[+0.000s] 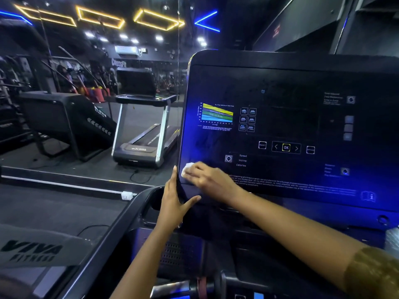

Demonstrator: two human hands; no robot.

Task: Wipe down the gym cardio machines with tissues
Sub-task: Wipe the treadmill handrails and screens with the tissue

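Black treadmill console (291, 126) reads "OK", "Speed"; your right hand (208, 178) presses a tissue (187, 167) flat on it, left hand (172, 203) straight-fingered against its edge. "VIVA FITNESS" lettering (32, 251) lower left.

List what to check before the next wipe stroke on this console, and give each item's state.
1. Contact: tissue under the right hand, pressed on the console: ok.
2. Bracing: left hand along the console's left edge, thumb across the lower corner: ok.
3. Panel free of smears: not ok, streaks show left of the RESET button.
4. Clean face of the tissue: cannot tell, it is mostly covered and blurred.
5. Console powered off, so that touches trigger nothing: cannot tell.
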